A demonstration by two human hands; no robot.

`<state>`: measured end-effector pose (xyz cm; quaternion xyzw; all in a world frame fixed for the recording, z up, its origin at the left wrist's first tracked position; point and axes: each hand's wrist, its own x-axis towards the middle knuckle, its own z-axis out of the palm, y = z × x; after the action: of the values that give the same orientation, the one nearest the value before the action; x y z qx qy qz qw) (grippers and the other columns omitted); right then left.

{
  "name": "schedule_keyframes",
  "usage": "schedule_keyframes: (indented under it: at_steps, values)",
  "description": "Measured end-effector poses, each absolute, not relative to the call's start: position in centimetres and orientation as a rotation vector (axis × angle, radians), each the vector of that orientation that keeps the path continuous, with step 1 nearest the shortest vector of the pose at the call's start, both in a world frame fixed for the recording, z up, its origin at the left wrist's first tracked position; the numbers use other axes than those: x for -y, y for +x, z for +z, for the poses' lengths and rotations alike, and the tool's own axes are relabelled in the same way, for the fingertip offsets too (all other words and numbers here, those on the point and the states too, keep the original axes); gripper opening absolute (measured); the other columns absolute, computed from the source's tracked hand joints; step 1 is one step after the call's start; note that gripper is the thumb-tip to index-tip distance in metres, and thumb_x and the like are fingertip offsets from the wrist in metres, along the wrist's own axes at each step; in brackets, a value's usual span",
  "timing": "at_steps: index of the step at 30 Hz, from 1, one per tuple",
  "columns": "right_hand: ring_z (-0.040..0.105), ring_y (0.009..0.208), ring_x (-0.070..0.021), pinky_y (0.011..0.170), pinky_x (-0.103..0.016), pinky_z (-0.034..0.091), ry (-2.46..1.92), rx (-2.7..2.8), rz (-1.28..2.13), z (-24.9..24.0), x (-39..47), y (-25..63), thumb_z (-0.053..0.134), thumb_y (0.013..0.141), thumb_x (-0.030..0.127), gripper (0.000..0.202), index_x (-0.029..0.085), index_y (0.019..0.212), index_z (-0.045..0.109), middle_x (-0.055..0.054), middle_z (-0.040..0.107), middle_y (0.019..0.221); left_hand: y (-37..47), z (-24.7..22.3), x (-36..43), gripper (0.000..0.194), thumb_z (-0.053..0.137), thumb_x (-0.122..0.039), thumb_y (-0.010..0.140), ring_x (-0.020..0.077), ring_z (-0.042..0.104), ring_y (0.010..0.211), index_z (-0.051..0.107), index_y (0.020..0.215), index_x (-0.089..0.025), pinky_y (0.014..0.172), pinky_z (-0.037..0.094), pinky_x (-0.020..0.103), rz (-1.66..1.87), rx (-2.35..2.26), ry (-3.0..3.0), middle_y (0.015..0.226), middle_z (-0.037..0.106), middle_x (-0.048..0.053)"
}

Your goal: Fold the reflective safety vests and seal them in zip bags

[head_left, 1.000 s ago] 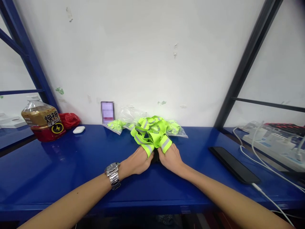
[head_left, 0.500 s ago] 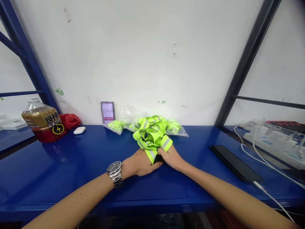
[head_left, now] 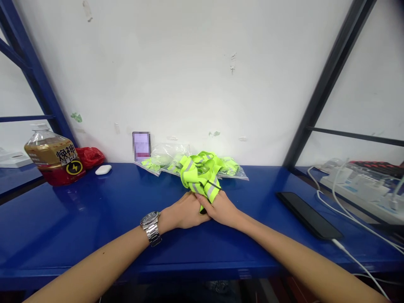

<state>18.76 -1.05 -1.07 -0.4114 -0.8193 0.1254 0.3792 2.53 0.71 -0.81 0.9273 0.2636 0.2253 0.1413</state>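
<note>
A loose bundle of neon yellow-green reflective straps (head_left: 203,168) with silver stripes lies at the middle of the table, its near end between my hands. My left hand (head_left: 184,211), below a metal wristwatch (head_left: 152,227), is closed on the near end of the straps, where a dark piece shows. My right hand (head_left: 225,210) presses against the left one, thumb over the straps, fingers mostly hidden behind them. Both hands touch each other. Behind the bundle lie clear plastic bags (head_left: 235,170) with similar yellow-green straps inside.
On the blue table (head_left: 126,189) stand a large drink bottle (head_left: 52,155) and a red plastic bag (head_left: 90,157) at the left, with a white earphone case (head_left: 103,169). A phone (head_left: 307,214) with a white cable lies right, near a power strip (head_left: 362,189). A pixelated card (head_left: 142,145) leans behind.
My hands have drawn closer together and tightened on the near end of the straps. The bundle has narrowed, and a thin dark strip now shows on its right side.
</note>
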Motion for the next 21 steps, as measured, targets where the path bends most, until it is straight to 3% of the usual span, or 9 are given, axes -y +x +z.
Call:
schedule_keyframes:
  at_steps: [3, 5, 8, 12, 17, 19, 21]
  values:
    - [0.056, 0.116, -0.024, 0.104, -0.04, 0.038, -1.126, 2.078, 0.233, -1.7, 0.3, 19.3, 0.039, 0.091, 0.022, 0.04, 0.021, 0.128, 0.054, -0.008, 0.063, 0.121, 2.1, -1.2, -0.8, 0.065, 0.065, -0.049, 0.077, 0.034, 0.053, 0.113, 0.048, 0.13, -0.017, 0.098, 0.043, 0.047, 0.721, -0.932, 2.582, 0.123, 0.055, 0.017]
    - [0.053, 0.118, -0.0247, 0.107, -0.042, 0.035, -1.142, 2.082, 0.193, -1.9, 0.0, 19.5, 0.043, 0.085, 0.016, 0.044, 0.02, 0.128, 0.053, -0.009, 0.062, 0.124, 1.8, -1.5, -0.8, 0.072, 0.068, -0.051, 0.074, 0.0334, 0.052, 0.114, 0.044, 0.133, -0.017, 0.097, 0.044, 0.046, 0.77, -0.977, 2.549, 0.125, 0.053, 0.016]
    - [0.052, 0.119, -0.0263, 0.105, -0.041, 0.037, -1.195, 2.124, 0.188, -1.9, 0.0, 19.4, 0.047, 0.077, 0.01, 0.047, 0.019, 0.121, 0.058, -0.01, 0.061, 0.125, 1.6, -1.4, -0.4, 0.053, 0.066, -0.047, 0.078, 0.0305, 0.054, 0.11, 0.054, 0.122, -0.019, 0.093, 0.046, 0.042, 0.764, -0.967, 2.628, 0.116, 0.057, 0.013]
    - [0.056, 0.112, -0.0276, 0.093, -0.036, 0.044, -1.368, 2.197, 0.191, -1.2, 0.8, 19.0, 0.05, 0.068, 0.004, 0.045, 0.02, 0.108, 0.064, -0.009, 0.067, 0.11, 1.4, -0.6, 0.3, 0.031, 0.061, -0.044, 0.081, 0.0278, 0.061, 0.091, 0.064, 0.1, -0.02, 0.079, 0.048, 0.036, 0.704, -0.992, 2.825, 0.098, 0.066, 0.011]
    - [0.064, 0.091, -0.0287, 0.072, -0.033, 0.046, -1.665, 2.29, 0.095, -0.4, 1.9, 18.0, 0.051, 0.072, 0.009, 0.031, 0.018, 0.097, 0.065, -0.012, 0.069, 0.1, 0.2, -0.3, 1.8, 0.046, 0.057, -0.058, 0.079, 0.0196, 0.057, 0.054, 0.064, 0.062, -0.017, 0.057, 0.041, 0.03, 0.745, -1.175, 3.017, 0.057, 0.06, 0.009]
    - [0.065, 0.086, -0.029, 0.069, -0.034, 0.046, -1.741, 2.34, 0.027, -0.4, 2.2, 17.6, 0.051, 0.075, 0.011, 0.026, 0.016, 0.095, 0.065, -0.014, 0.068, 0.095, -0.6, 0.0, 2.8, 0.046, 0.057, -0.054, 0.082, 0.0168, 0.054, 0.047, 0.061, 0.055, -0.018, 0.053, 0.04, 0.029, 0.783, -1.089, 3.118, 0.048, 0.055, 0.007]
    - [0.065, 0.085, -0.0281, 0.069, -0.034, 0.046, -1.758, 2.364, -0.022, -0.5, 2.2, 17.3, 0.051, 0.078, 0.013, 0.023, 0.016, 0.096, 0.065, -0.015, 0.068, 0.094, -1.0, 0.5, 3.8, 0.036, 0.054, -0.041, 0.088, 0.0167, 0.057, 0.05, 0.064, 0.061, -0.019, 0.057, 0.044, 0.03, 0.835, -0.818, 3.229, 0.05, 0.057, 0.005]
